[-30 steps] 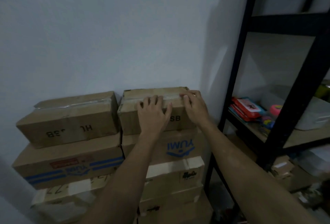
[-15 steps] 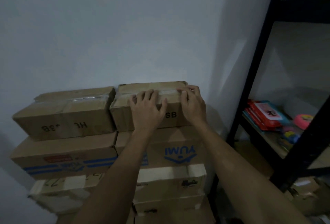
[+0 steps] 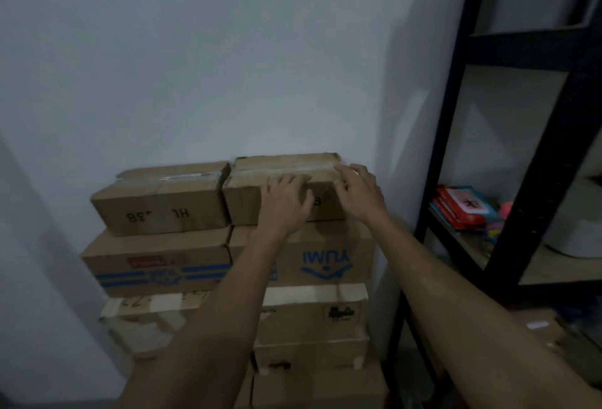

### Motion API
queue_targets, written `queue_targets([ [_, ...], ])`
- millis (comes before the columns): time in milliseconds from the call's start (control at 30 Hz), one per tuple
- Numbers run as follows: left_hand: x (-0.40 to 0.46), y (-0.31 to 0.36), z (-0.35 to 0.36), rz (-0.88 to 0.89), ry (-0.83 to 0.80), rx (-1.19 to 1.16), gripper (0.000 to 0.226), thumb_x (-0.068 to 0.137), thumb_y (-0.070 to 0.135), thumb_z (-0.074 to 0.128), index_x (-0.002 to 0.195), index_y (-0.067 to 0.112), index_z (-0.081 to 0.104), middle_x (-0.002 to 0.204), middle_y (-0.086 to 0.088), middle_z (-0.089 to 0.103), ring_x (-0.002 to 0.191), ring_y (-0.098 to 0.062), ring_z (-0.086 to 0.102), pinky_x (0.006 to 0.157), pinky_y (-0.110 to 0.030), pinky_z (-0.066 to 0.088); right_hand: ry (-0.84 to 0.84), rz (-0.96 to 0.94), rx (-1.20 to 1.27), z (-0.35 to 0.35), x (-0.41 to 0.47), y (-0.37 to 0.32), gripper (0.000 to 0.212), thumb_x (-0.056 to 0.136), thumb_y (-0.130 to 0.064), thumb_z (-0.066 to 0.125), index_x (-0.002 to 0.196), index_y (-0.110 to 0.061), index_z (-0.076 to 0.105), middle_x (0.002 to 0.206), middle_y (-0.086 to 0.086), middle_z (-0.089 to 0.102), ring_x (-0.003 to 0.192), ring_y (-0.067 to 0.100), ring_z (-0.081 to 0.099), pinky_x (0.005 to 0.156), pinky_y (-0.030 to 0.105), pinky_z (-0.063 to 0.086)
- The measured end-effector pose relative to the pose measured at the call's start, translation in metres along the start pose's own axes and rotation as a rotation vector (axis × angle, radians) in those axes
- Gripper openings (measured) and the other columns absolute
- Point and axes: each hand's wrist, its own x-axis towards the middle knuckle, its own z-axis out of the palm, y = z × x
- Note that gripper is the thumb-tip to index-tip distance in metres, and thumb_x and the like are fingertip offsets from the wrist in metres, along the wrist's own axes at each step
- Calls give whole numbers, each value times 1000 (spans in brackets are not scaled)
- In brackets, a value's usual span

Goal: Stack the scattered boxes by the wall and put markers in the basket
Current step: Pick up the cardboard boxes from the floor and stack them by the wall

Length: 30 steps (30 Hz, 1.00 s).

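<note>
Two stacks of brown cardboard boxes stand side by side against the white wall. The top right box (image 3: 250,193) lies on a box printed YUMI (image 3: 329,262). My left hand (image 3: 286,203) lies flat on the top box's front face, its fingers reaching the upper edge. My right hand (image 3: 358,195) rests on that box's right front corner, fingers spread over the top edge. The top left box (image 3: 163,203) sits beside it, almost touching. No markers and no basket can be seen.
A black metal shelf rack (image 3: 456,115) stands right of the stacks. On its shelf lie red packets (image 3: 462,209), a pink item (image 3: 506,206) and a white tub (image 3: 583,229). More boxes (image 3: 309,324) sit lower in the stacks.
Both hands stay on the top right box, which now sits closer to the top left box. The view has shifted a little.
</note>
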Motion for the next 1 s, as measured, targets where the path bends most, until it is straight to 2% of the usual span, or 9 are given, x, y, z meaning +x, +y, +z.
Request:
queue_targets([
  [133, -47, 23, -6, 39, -95, 11, 36, 96, 35, 44, 128, 28, 57, 128, 4, 59, 128, -19, 44, 117, -44, 18, -55, 19, -6, -8, -56, -7, 51, 100, -34, 42, 151, -30, 34, 156, 7, 27, 141, 31, 27, 113, 47, 29],
  [300, -113, 49, -25, 11, -300, 15, 38, 98, 40, 42, 133, 28, 52, 134, 2, 55, 129, -25, 43, 115, -46, 21, -212, 96, -13, -22, -143, -6, 56, 101, -34, 41, 155, -30, 24, 161, 6, 20, 147, 29, 18, 119, 45, 21],
  [533, -217, 111, -39, -25, -474, 14, 45, 96, 41, 44, 140, 29, 45, 143, -1, 50, 136, -25, 39, 118, -51, 16, -314, 199, -117, -65, -282, 1, 58, 99, -43, 42, 153, -31, 25, 157, 8, 26, 143, 32, 23, 113, 50, 24],
  [633, -254, 139, -31, 17, -523, 8, 48, 97, 42, 42, 142, 26, 41, 146, -3, 46, 137, -26, 37, 117, -51, 18, -380, 272, -143, -82, -330, 17, 56, 101, -46, 39, 153, -30, 24, 159, 7, 22, 145, 31, 20, 115, 50, 23],
  [833, -318, 196, 1, 55, -633, -20, 61, 98, 44, 41, 153, 25, 24, 158, -3, 28, 149, -28, 15, 120, -50, 8, -395, 368, -190, -106, -418, 74, 61, 101, -51, 36, 156, -33, 17, 160, 7, 21, 147, 31, 17, 116, 51, 22],
  [1000, -371, 246, 26, 87, -705, -53, 59, 98, 42, 43, 152, 27, 25, 155, -3, 33, 147, -28, 19, 120, -47, 13, -458, 460, -161, -126, -485, 137, 63, 99, -56, 36, 155, -36, 16, 158, 9, 23, 144, 34, 20, 113, 52, 24],
])
